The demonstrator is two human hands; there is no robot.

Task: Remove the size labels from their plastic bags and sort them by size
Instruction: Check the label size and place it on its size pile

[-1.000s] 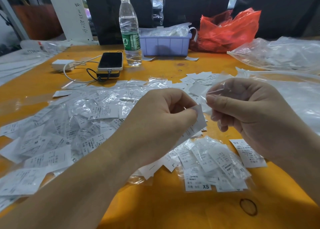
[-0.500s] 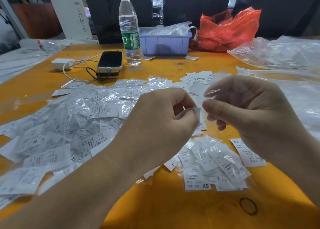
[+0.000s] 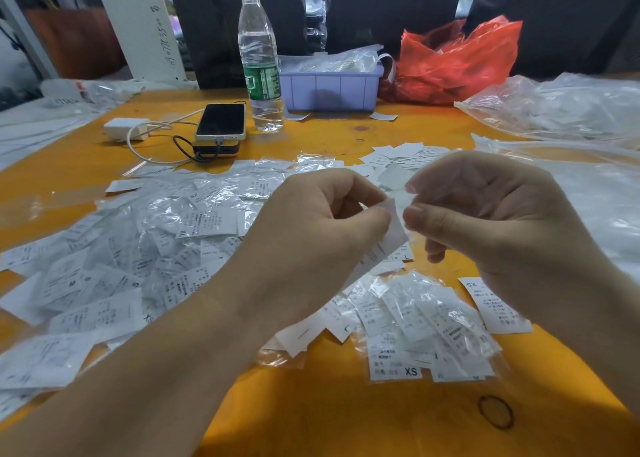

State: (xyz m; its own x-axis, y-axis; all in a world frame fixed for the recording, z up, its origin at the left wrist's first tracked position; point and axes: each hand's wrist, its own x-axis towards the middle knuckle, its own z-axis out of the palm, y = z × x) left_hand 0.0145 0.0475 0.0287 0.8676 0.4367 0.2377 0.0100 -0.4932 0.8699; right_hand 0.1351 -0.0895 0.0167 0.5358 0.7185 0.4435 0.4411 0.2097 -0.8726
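Looking down from my head camera, I am pinching one white size label (image 3: pixel 394 228) between the thumb and curled fingers of my left hand (image 3: pixel 311 235), while my right hand (image 3: pixel 491 221) is nipping what looks like its thin clear plastic bag (image 3: pixel 410 197) between thumb and forefinger; the film is nearly invisible, so I cannot tell how much of the label is inside it. The hands are sitting close together, just above the counter (image 3: pixel 329 418), with the label bridging the small gap between them. I am judging the risk to be a slip: the film is slick, so a pull could tear it, crease the label, or drop it into the big unsorted heap (image 3: pixel 138 248) under my left wrist, where its size would be lost among the others. The bagged XS bundle (image 3: pixel 426 335) is lying just below my right hand.
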